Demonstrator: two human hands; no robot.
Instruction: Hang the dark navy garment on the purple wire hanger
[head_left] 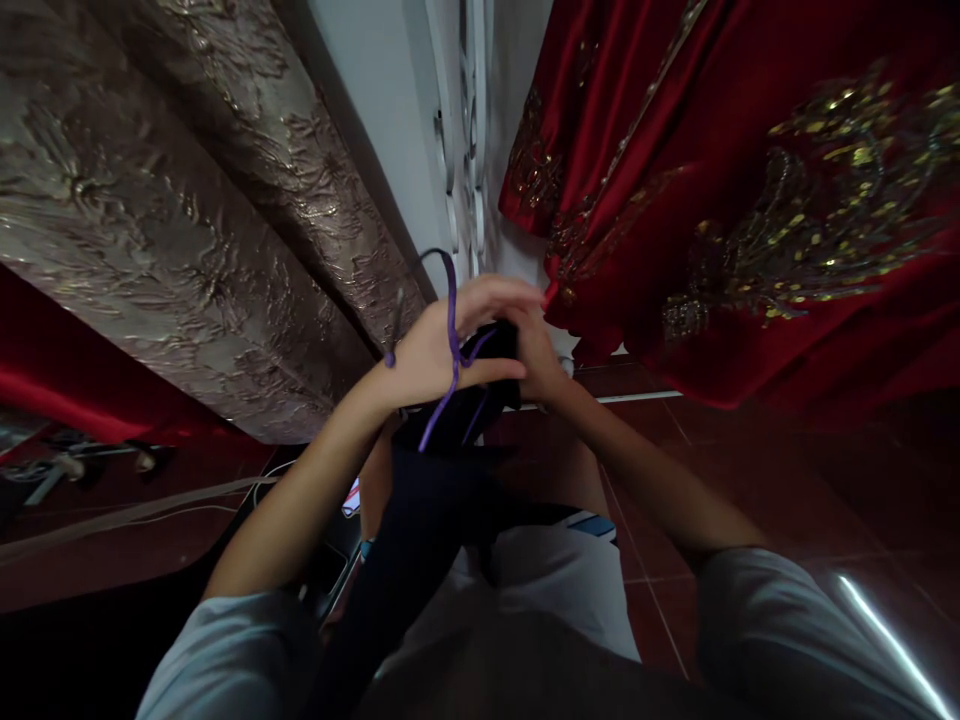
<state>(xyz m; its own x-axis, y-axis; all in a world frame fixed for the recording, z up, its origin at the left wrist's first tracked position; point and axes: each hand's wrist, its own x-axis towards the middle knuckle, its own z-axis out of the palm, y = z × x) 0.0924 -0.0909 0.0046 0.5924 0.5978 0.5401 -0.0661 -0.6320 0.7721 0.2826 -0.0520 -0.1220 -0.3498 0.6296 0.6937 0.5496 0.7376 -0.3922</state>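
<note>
Black fabric (pixel 504 346) is gripped between the curled left hand (pixel 433 352) and right hand (pixel 538 352); purple cord (pixel 452 325) is draped across the left hand.

Looks dim. Has a pale wall panel (pixel 367 70) at eleven o'clock, textured beige drapery (pixel 187 200) at ten and red drapery (pixel 712 130) with gold sequins (pixel 847 150) at two. Shows dark red floor tiles (pixel 667 500) at four, with a bright streak of light (pixel 892 638) farther out.
</note>
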